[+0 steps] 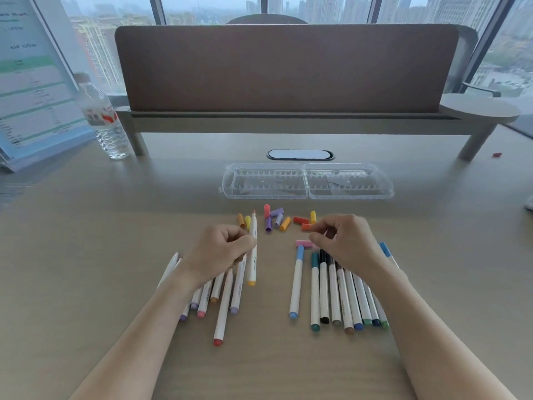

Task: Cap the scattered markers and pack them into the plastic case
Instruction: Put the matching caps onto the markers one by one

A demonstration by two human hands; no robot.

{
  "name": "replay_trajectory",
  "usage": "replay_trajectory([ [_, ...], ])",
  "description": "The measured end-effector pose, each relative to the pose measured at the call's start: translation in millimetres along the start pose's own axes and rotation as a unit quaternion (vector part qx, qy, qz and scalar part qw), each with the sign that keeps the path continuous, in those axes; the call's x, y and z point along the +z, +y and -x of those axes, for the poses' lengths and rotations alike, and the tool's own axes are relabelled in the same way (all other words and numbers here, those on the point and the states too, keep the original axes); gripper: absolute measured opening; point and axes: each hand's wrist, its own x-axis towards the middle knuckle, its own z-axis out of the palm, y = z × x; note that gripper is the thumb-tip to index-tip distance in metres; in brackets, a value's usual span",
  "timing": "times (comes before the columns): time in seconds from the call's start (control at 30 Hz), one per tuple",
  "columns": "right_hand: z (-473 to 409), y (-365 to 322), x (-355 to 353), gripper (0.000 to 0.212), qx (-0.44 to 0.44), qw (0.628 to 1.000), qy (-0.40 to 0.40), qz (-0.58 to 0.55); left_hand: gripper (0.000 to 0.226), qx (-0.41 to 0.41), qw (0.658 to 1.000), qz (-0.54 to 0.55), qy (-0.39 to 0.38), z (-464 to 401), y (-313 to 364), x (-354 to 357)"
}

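Left hand (220, 249) grips an uncapped marker (252, 249); right hand (344, 241) curled.

Water bottle (105, 122) upright at far left of table (86, 255), beside a leaning printed sheet (31, 90). Brown divider panel (285, 67) on a raised shelf (288, 122) across the back. Small red scrap (496, 154) far right.

Open plastic case (305, 183) at bench (86, 255) centre, loose caps (277, 219) just before it; uncapped markers (222, 295) nearer left, capped markers (337, 293) right; water bottle (105, 119) far left.
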Motion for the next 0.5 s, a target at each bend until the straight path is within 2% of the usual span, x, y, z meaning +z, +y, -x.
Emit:
replay_trajectory([
  [0.07, -10.8, -5.2, 3.6, 0.009, -0.024, 0.999, -0.037, 0.030, 0.029, -0.017, 0.996, 0.080, -0.024, 1.0, 3.6, -0.9],
  [0.17, -28.7, -14.2, 13.9, 0.015, -0.058, 0.991, -0.076, 0.097, 0.025, -0.045, 0.987, 0.143, -0.059, 1.7, 6.8, 1.8],
  [0.3, -43.4, -26.4, 27.9, 0.019, -0.058, 0.972, -0.101, 0.205, 0.026, -0.042, 0.984, 0.152, -0.077, 2.3, 6.1, 3.7],
  [0.5, -51.0, -32.1, 32.1, 0.016, -0.059, 0.973, -0.092, 0.203, 0.019, -0.030, 0.981, 0.181, -0.061, 3.9, 4.7, 1.4],
])
